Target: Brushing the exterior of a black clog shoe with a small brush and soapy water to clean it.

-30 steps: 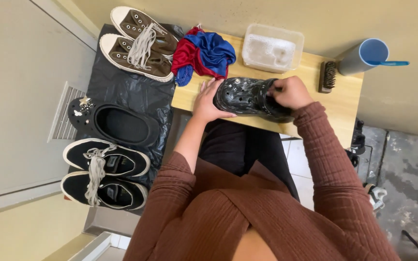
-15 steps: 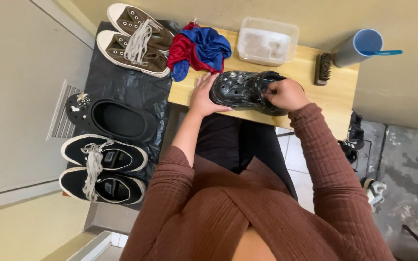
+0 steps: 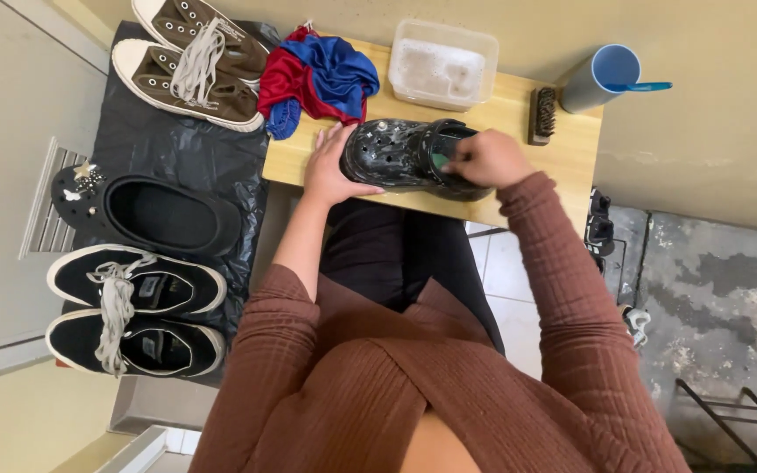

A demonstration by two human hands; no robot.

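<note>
- The black clog (image 3: 400,155) lies on its side on the small wooden desk (image 3: 571,158), wet and glossy, its toe toward the left.
- The left hand (image 3: 330,166) lies open and flat against the clog's toe end, bracing it.
- The right hand (image 3: 484,158) is closed on a small green scrubbing pad (image 3: 440,160), pressed just inside the clog's opening.
- By my judgement the step in hand is scrubbing the clog's inside and rim; carrying on calls for a firm brace from the left hand while the pad works round the opening.
- Behind the clog stand a plastic tub of soapy water (image 3: 442,66), a red and blue cloth (image 3: 317,74), a bristle brush (image 3: 542,114) and a blue cup (image 3: 602,77).
- On a black plastic sheet (image 3: 177,149) left of the desk lie brown sneakers (image 3: 190,66), the matching clog (image 3: 151,213) and black sneakers (image 3: 133,315).
</note>
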